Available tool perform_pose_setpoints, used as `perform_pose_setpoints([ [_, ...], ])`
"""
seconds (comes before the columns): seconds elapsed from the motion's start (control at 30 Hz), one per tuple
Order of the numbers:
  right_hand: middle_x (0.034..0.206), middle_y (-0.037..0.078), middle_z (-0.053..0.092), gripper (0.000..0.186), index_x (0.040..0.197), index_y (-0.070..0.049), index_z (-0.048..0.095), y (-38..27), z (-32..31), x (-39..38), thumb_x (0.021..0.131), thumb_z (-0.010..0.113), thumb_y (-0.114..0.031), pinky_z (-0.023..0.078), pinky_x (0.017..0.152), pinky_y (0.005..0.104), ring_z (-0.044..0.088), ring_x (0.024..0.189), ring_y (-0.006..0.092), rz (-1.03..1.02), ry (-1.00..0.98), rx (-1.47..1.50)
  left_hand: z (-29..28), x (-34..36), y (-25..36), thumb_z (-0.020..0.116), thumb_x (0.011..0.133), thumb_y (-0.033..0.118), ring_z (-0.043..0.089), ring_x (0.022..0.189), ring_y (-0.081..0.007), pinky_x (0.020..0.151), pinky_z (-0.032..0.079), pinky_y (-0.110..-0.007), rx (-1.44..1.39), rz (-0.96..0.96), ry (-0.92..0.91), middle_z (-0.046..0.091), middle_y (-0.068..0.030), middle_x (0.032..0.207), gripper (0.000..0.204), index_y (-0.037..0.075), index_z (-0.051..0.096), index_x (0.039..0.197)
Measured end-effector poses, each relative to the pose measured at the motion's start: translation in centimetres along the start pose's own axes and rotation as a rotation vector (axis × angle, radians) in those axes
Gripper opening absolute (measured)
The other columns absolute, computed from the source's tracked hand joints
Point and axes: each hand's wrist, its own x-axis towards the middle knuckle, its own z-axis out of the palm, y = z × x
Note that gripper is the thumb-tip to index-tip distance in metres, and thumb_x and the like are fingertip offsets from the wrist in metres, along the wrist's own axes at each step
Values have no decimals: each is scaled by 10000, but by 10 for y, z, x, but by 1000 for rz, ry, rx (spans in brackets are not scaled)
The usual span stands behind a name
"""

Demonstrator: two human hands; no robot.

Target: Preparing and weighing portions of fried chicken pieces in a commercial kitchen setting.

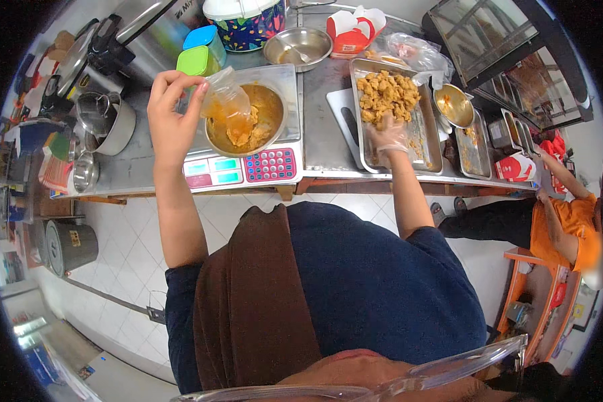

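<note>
My left hand (171, 110) is raised beside a steel bowl (279, 124), its fingers pinching the rim of a clear plastic bag (222, 97). The bag hangs down into the bowl, with golden-brown chunks (251, 137) at its lower end. Under the bowl stands a digital scale (238, 171) with lit displays and a red keypad. My right hand (387, 137), in a clear glove, reaches into a steel tray (427, 151). Its fingers close on pieces at the near edge of a heap of brown fried chunks (388, 94); the fingertips are partly hidden.
Lidded containers, blue (204, 39) and green (197, 61), stand behind the scale. A steel bowl with a spoon (298, 50) and a red-white carton (355, 32) sit farther back. Another tray (472, 147) lies right. At far right, a person in orange (563, 228) works at the counter.
</note>
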Motion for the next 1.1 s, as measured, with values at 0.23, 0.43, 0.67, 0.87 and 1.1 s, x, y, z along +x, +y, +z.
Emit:
perform_pose_setpoints([
  [0.23,817,199,561,169,851,-50,582,28,12,5,690,558,-92,437,733,378,545,861,319,-251,156,96,0,4,-4,641,708,76,479,697,-152,599,388,-245,-19,2,49,506,-53,771,85,39,614,779],
  [0.43,759,74,588,232,902,-70,588,30,-11,23,679,549,-119,452,593,305,558,658,194,353,-128,702,-5,-2,-10,635,696,95,496,721,-184,624,405,-281,0,8,89,491,-51,762,87,60,614,773],
  [0.67,615,-1,488,119,785,-103,566,-123,-88,6,715,600,-193,368,457,243,462,557,92,-136,-438,959,-1,-7,-22,643,700,67,484,707,-144,613,396,-249,18,40,93,519,-45,788,93,50,611,786],
  [0.87,729,48,572,192,866,-71,558,-239,-76,-9,729,567,-206,453,649,304,559,717,168,-678,-546,611,0,-2,-14,639,689,77,498,718,-194,628,414,-281,-9,33,94,494,-64,772,87,61,613,771],
  [1.1,869,163,555,362,887,-14,572,-240,-52,-71,736,556,-343,422,716,393,539,812,318,-1034,29,584,-4,-9,-11,640,706,80,482,720,-174,644,393,-262,21,-3,84,497,-55,778,82,43,611,773],
])
